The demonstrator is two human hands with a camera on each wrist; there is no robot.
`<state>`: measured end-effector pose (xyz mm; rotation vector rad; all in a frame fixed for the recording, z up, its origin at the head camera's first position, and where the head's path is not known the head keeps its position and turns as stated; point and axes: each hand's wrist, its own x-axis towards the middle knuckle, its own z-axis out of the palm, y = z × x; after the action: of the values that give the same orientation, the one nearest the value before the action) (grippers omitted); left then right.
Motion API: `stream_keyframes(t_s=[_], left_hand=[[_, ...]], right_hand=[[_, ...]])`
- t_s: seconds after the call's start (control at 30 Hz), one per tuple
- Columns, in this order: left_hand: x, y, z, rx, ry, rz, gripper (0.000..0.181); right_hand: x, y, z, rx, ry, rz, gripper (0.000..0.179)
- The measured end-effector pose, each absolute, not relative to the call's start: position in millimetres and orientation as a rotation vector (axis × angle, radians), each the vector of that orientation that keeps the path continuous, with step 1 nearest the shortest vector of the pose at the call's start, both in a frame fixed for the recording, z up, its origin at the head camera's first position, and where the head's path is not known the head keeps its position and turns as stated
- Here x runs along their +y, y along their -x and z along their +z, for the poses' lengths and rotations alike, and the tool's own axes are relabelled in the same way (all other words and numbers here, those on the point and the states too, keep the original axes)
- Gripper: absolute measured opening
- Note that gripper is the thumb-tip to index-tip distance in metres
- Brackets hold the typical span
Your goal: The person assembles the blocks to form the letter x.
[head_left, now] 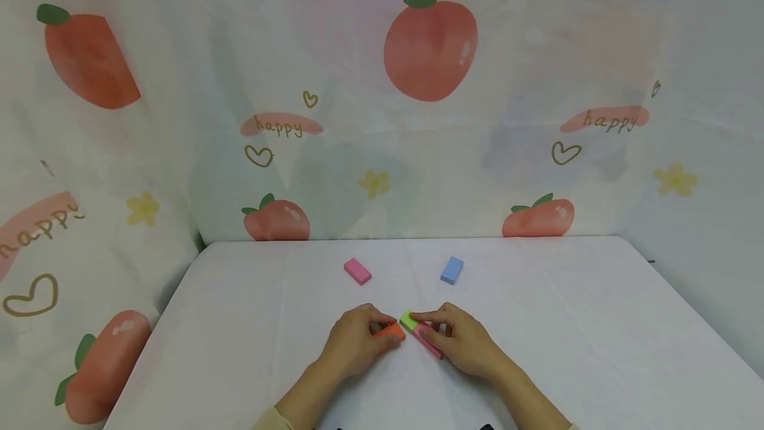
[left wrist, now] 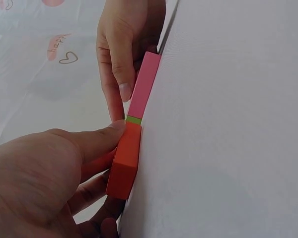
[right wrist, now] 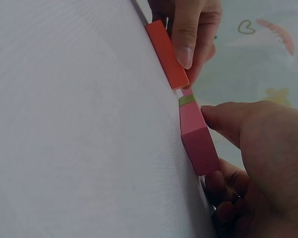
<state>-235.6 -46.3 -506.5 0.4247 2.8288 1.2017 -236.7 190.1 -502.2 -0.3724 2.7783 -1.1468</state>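
My left hand (head_left: pixel 357 339) grips an orange block (head_left: pixel 390 332) between thumb and fingers, low over the white tabletop. My right hand (head_left: pixel 464 342) holds a pink block (head_left: pixel 428 341), its thumb along the side. A green block (head_left: pixel 408 319) sits against the pink one's far end, with a right fingertip on it. In the right wrist view, a small gap separates the orange block (right wrist: pixel 168 55) from the green block (right wrist: pixel 187 100). The fingers partly cover all three blocks.
Farther back on the white table (head_left: pixel 251 324) lie a second pink block (head_left: pixel 357 271) on the left and a blue block (head_left: pixel 451 271) on the right. A fruit-printed cloth (head_left: pixel 358 151) hangs behind the table and along its left side.
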Motion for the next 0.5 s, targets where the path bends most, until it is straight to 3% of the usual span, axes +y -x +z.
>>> stream_keyframes(t_s=[0.5], left_hand=[[-41.8, 235.8, -507.4, 2.842, -0.411, 1.182, 0.032]], right_hand=[[191.3, 237.3, -505.3, 2.785, 0.396, -1.146, 0.027]])
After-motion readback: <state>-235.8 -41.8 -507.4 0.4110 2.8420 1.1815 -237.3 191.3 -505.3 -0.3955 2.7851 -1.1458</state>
